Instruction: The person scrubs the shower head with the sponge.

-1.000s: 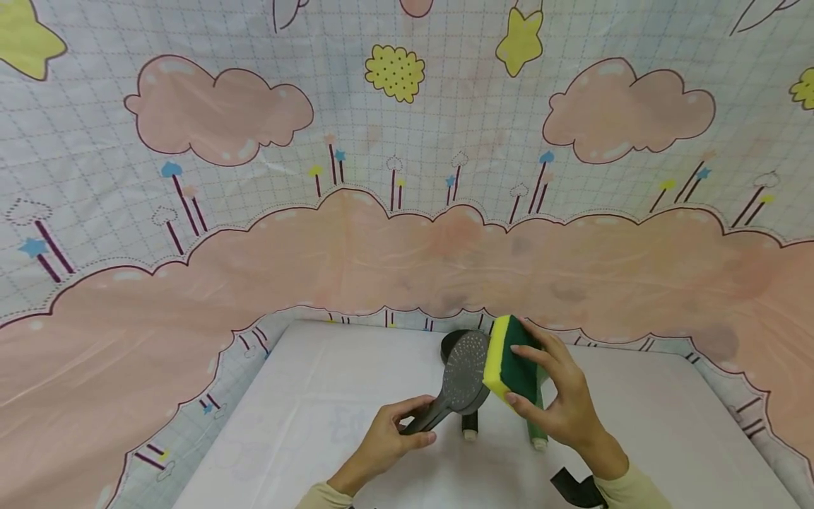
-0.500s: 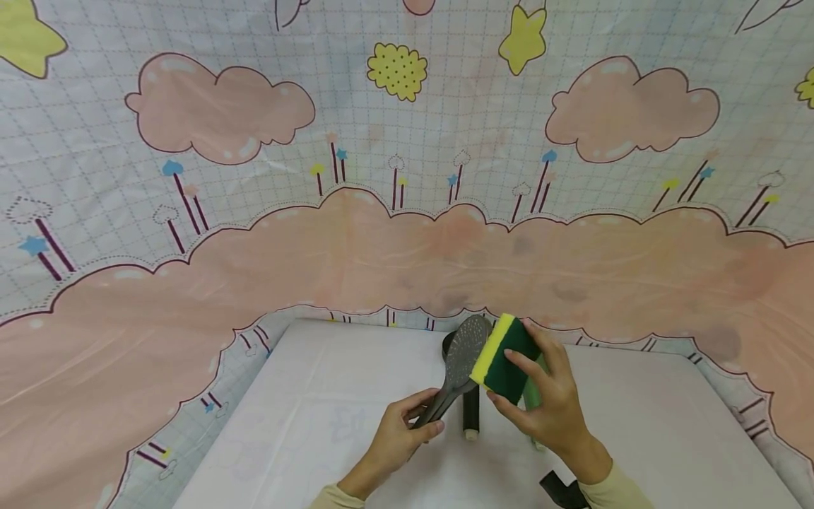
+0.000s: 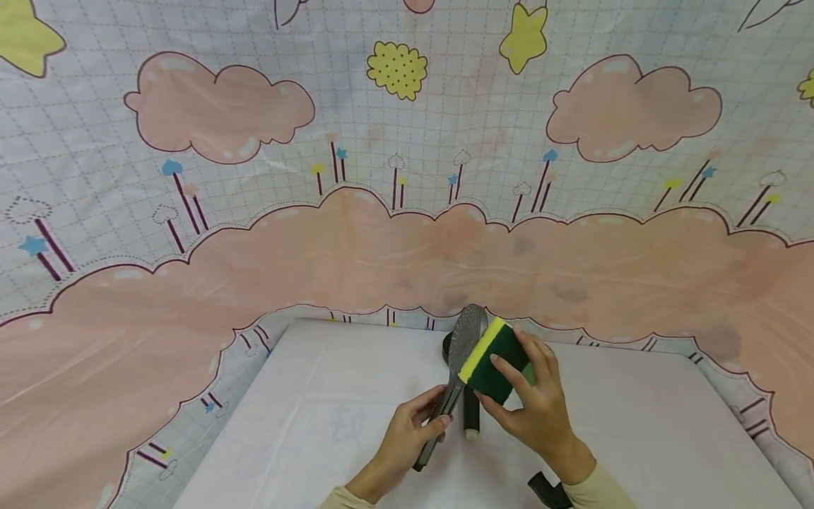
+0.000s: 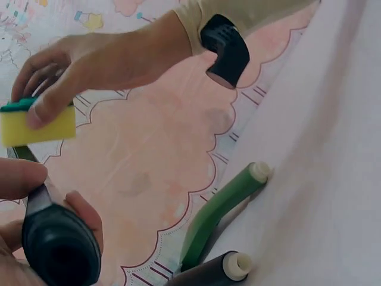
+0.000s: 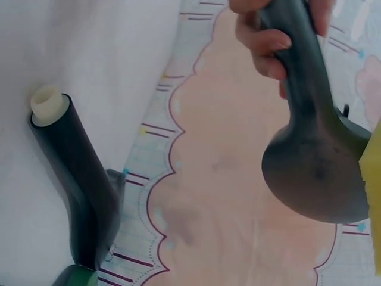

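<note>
My left hand [image 3: 407, 435] grips the handle of a grey shower head [image 3: 468, 332], which is tilted up with its spray face turned right. In the right wrist view the shower head's rounded back [image 5: 315, 173] shows. My right hand [image 3: 540, 417] holds a sponge [image 3: 502, 364] with a yellow foam side and a dark green scouring side, fingers and thumb spread round its edges. The sponge's yellow side is right at the spray face in the head view. In the left wrist view the sponge [image 4: 38, 125] sits beyond the handle end [image 4: 62, 247].
Behind the hands, a black handle-like piece [image 3: 471, 417] with a whitish end lies on the white table [image 3: 318, 396]. Beside it lies a green piece [image 4: 220, 208] with a similar end, mostly hidden in the head view. A patterned cloth [image 3: 407, 261] hangs behind.
The shower head has turned more upright and its face more edge-on. My right hand has moved the sponge left and slightly down along it. My left hand has shifted slightly right.
</note>
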Tool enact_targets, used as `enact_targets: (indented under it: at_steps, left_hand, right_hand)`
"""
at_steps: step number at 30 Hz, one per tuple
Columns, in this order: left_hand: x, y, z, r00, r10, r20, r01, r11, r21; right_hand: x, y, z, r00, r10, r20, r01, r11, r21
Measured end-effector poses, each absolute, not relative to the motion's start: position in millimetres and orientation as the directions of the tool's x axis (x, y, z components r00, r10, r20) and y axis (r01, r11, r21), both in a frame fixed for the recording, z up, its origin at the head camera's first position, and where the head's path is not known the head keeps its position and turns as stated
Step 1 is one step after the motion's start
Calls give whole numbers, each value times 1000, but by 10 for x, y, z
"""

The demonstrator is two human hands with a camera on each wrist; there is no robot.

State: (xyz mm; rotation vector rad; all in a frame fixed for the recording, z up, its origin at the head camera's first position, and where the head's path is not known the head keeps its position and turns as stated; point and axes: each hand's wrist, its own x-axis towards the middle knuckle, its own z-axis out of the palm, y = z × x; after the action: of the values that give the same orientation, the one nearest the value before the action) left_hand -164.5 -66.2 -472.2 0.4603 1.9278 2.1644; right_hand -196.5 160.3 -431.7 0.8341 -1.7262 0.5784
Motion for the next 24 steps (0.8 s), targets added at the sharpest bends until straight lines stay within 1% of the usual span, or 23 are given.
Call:
enact_targets:
  at_steps: [13, 24]
  left_hand:
    - [-1584, -606, -4632, -916, 398, 57, -33, -214, 976]
    - [-1585, -607, -4644, -908, 416, 48, -72, -269, 960]
  right_hand:
    - [-2000, 1566, -4402, -145, -276, 950, -741, 667, 80]
    - [-1975, 1535, -4519, -163, -308, 937, -741, 666, 90]
